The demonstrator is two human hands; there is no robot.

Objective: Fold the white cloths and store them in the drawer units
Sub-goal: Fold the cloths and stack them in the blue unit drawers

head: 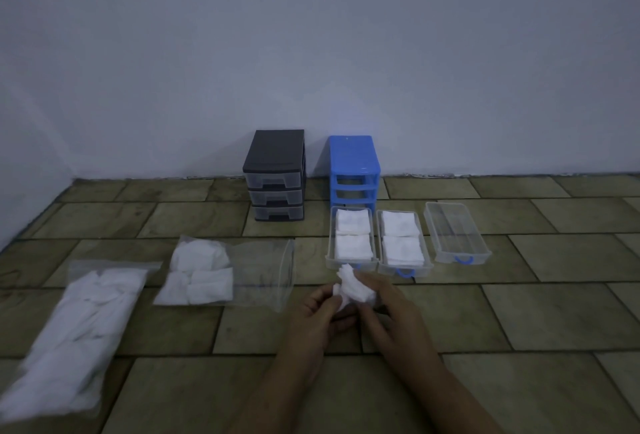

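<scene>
Crumpled white cloth [355, 290] held above the tiled floor [519, 322], near its front middle. Left hand [317, 316] pinches its left end with curled fingers, right hand [388, 309] grips the right side, fingers wrapped over it.

Just behind the hands: three clear drawers pulled out, side by side on the floor. Left drawer [351, 262] and middle drawer [405, 269] each hold two stacks of folded white cloths [353, 246]; right drawer [457, 236] has none.

Blue drawer unit [353, 170] stands behind them against the wall, slots bare. Black drawer unit [275, 174] to its left, three drawers in.

Left side of floor: open clear bag [263, 271] with cloths, and a long sealed bag [79, 322] of cloths at the left edge.
</scene>
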